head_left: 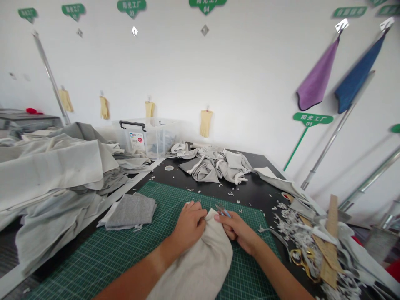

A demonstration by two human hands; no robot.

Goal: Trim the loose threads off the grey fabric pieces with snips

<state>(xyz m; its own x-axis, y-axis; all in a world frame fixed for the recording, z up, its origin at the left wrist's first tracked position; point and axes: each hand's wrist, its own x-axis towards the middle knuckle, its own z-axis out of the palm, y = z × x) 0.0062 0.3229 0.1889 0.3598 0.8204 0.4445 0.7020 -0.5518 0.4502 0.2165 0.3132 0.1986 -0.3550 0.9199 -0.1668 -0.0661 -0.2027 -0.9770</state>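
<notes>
A piece of beige cloth [200,266] runs from the bottom edge up to both hands over the green cutting mat [118,258]. My left hand [190,225] is closed on the cloth near its upper edge. In my right hand [237,231] are small blue-handled thread snips [225,211], their metal blades pointing up and left. The thumb of that hand also presses the cloth's corner. The lower fingers of my right hand are curled and partly hidden. To the left of my hands, a folded grey cloth [131,211] lies on the mat.
Grey cloth pieces [50,166] are heaped at left, beside a clear plastic bin [150,139]. Crumpled cloths [215,164] lie at the back of the black table [253,196]. At right are white scraps [290,225], gold-handled scissors [296,257] and a wooden ruler [331,225].
</notes>
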